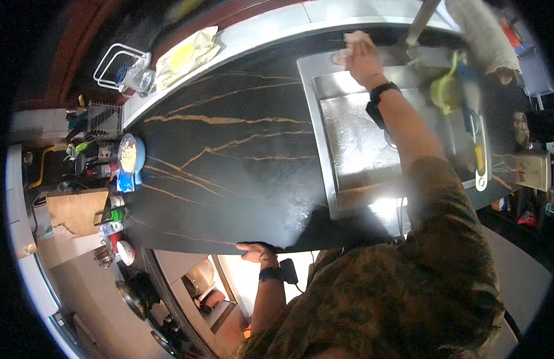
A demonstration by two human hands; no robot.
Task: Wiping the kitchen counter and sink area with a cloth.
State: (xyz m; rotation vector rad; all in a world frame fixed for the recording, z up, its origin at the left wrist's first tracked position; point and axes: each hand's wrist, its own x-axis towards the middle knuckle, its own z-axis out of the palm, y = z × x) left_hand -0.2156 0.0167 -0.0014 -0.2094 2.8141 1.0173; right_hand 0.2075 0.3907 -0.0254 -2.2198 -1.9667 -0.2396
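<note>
My right hand reaches over the stainless steel sink to its back rim. A crumpled pale pink cloth is held under its fingers, by the strip of counter behind the sink. My left hand rests on the front edge of the black, brown-veined countertop, holding nothing. Wet patches show on the counter and on the sink floor. Part of the sink is hidden by my right arm.
A blue-handled pan with pale pieces of food stands at the counter's left end. On the back ledge lie a printed packet and a clear plastic bottle. A faucet, green strainer and yellow-and-white utensil sit right.
</note>
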